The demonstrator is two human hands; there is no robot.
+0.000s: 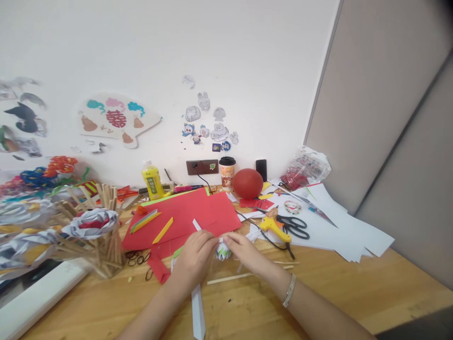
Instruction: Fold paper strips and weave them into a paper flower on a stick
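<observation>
Near the middle of the desk, my left hand and my right hand meet at a small folded paper piece in white and green. The fingertips of both hands pinch its upper edge, and they hide part of it. A long white paper strip runs under my left hand toward the front edge. Thin wooden sticks lie just below my right hand. Red paper sheets are spread behind my hands, with yellow strips on top.
Right of my hands are a yellow glue gun, black scissors and white paper. A red balloon, cup and yellow bottle stand behind. Paper flowers and wooden sticks crowd the left.
</observation>
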